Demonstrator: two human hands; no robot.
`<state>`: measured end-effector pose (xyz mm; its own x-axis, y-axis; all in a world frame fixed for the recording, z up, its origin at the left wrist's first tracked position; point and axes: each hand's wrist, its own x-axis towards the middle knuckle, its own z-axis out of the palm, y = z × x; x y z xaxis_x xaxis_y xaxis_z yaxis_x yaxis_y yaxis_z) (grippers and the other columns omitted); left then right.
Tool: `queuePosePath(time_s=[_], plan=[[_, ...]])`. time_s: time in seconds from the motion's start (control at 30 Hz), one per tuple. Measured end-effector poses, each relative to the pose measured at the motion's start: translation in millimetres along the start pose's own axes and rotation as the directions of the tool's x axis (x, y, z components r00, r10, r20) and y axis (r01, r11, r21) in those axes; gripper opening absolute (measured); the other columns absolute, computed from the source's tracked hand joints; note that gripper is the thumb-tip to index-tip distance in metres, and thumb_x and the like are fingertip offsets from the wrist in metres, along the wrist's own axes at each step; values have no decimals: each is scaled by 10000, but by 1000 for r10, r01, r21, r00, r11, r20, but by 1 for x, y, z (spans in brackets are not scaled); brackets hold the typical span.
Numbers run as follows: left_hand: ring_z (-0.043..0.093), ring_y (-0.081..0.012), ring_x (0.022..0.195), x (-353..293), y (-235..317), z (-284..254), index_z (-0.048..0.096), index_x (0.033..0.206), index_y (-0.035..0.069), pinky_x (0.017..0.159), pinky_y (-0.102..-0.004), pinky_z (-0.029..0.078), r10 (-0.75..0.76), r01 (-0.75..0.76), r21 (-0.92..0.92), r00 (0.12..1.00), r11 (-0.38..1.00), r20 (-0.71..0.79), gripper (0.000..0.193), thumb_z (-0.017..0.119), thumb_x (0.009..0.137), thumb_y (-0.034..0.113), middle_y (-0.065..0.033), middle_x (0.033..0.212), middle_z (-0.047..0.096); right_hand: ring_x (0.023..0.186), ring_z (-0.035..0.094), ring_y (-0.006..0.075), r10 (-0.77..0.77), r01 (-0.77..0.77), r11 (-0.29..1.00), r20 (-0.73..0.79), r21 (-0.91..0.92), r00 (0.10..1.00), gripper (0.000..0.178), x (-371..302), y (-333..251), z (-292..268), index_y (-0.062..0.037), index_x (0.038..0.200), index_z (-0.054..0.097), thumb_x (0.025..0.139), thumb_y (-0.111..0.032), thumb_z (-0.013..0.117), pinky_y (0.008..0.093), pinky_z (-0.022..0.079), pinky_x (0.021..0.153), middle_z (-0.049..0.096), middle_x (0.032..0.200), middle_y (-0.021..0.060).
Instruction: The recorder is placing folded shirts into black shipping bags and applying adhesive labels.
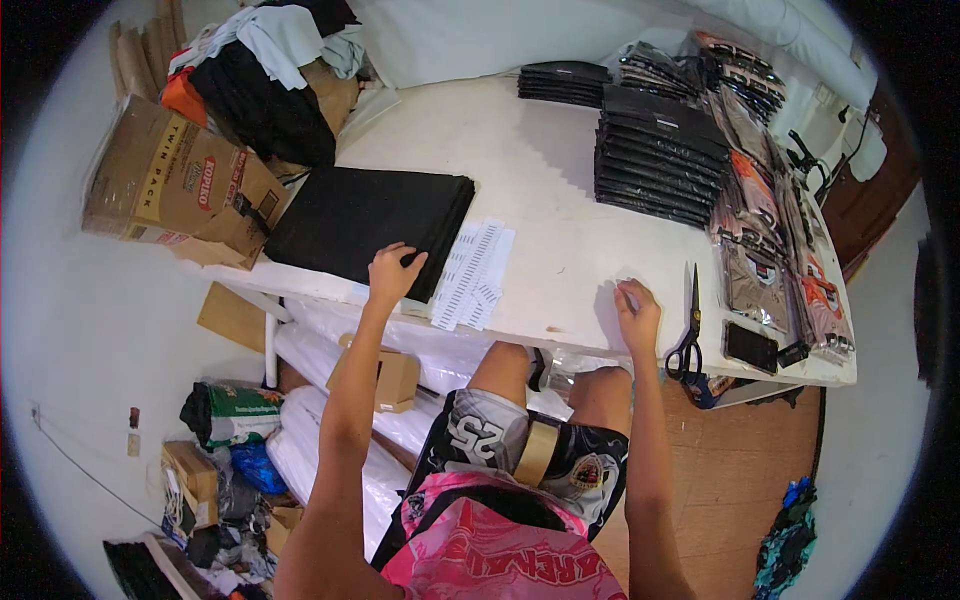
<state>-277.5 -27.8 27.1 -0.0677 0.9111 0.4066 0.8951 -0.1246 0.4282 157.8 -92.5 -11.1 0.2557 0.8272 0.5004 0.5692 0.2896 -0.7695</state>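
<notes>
A flat stack of folded black cloth [365, 215] lies on the left of the white table [540, 270]. My left hand [393, 272] rests at its near right part, fingers curled in a pinch against the cloth. Close beside the stack are white sheets of printed labels [472, 275], partly overlapping. Over the table's near edge, to the right of the sheets, is my right hand [638, 318]. Its fingers are bent inward, and whatever lies between them, if anything, is hidden. Black-handled scissors [688, 340] lie just right of that hand.
Black packed bundles [660, 160] are piled at the back right, with clear-bagged garments [755, 285] beside them. A phone [750, 346] lies near the right corner. A cardboard box [185, 180] and heaped clothes [270, 90] flank the left. White plastic-wrapped rolls [310, 440] lie under the table.
</notes>
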Motion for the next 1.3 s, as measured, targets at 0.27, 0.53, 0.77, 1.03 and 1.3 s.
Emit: queuePosePath(time_s=[0.27,0.53,0.77,1.03,1.3], plan=[[622,-349,1035,-4,1,-3,700,973,-2,902,-374,488,136,-134,-81,990,988,22,349,772,708,214,-235,1122,627,1003,619,346,-10,9,998,-10,-63,1000,124,1,2,-6,10,876,673,789,-77,673,395,476,887,676,952,181],[620,-351,1041,-8,-2,-11,697,974,-8,908,-377,486,73,-73,-92,997,993,-4,328,745,729,204,-233,1130,625,999,621,351,-26,26,1000,-21,17,999,117,3,-1,2,7,871,671,786,-73,675,397,480,875,680,928,176],[648,-333,882,-14,20,-11,708,920,5,807,-375,510,176,-170,127,984,977,-38,279,738,712,189,-157,1025,673,996,626,341,-16,16,1000,3,-25,1000,147,-1,8,-6,14,917,677,799,-72,662,383,493,857,654,992,226],[616,-335,875,-12,1,-11,716,857,14,793,-390,502,83,-86,-63,995,994,-54,245,730,697,200,-135,961,678,1015,619,348,10,-10,1000,-14,11,1000,149,0,10,2,9,915,683,796,-79,661,383,482,886,658,1003,228],[615,-344,868,-12,11,-8,711,855,-11,804,-398,497,113,-110,50,993,993,-44,264,727,705,205,-144,952,680,1008,624,342,21,-21,1000,-25,2,999,148,0,5,-2,11,907,681,791,-79,665,375,485,879,663,994,220]])
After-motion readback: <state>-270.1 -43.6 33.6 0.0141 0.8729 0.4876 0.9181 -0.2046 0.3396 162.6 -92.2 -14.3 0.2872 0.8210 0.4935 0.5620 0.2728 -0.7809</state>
